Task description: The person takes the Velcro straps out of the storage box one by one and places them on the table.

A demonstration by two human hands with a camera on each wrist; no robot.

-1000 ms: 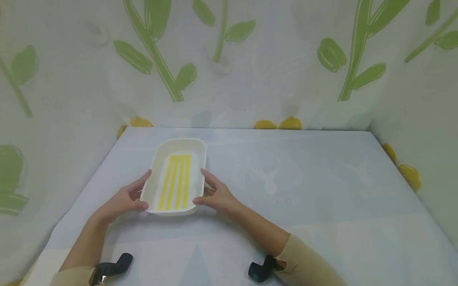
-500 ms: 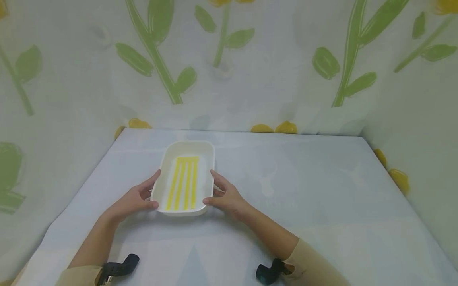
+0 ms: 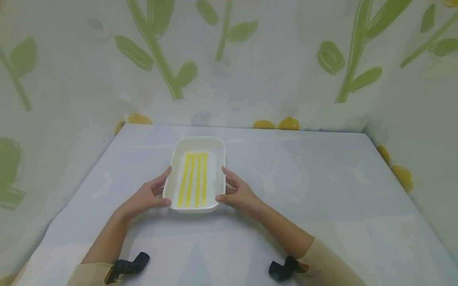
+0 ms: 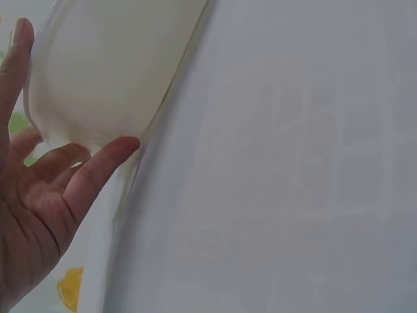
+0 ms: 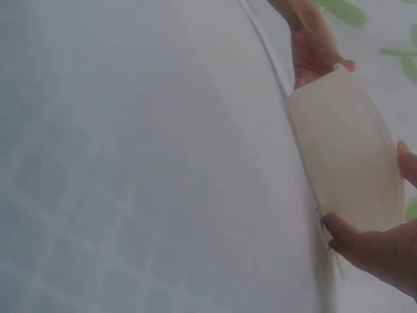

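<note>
A white rectangular tray [image 3: 214, 180] with rounded corners has yellow stripes running along its inside floor. My left hand [image 3: 144, 197] grips its left side, with the thumb at the near corner and the fingers along the wall. On the opposite side my right hand [image 3: 242, 197] holds it the same way, thumb at the near right corner. The left wrist view shows the plain outer wall of the tray [image 4: 98, 72] against the left thumb and fingers. Both hands appear in the right wrist view around the tray [image 5: 348, 150]. Whether its base touches the table cannot be seen.
The pale table [image 3: 322, 178] has faint printed shapes. Behind it and at both sides stand white cloth walls [image 3: 279, 71] printed with green stems and yellow flowers. Black wrist cameras [image 3: 132, 264] sit at both sleeve cuffs.
Both hands have moved to the right together, carrying the tray from the left part of the table toward the middle. Their hold on its sides looks the same.
</note>
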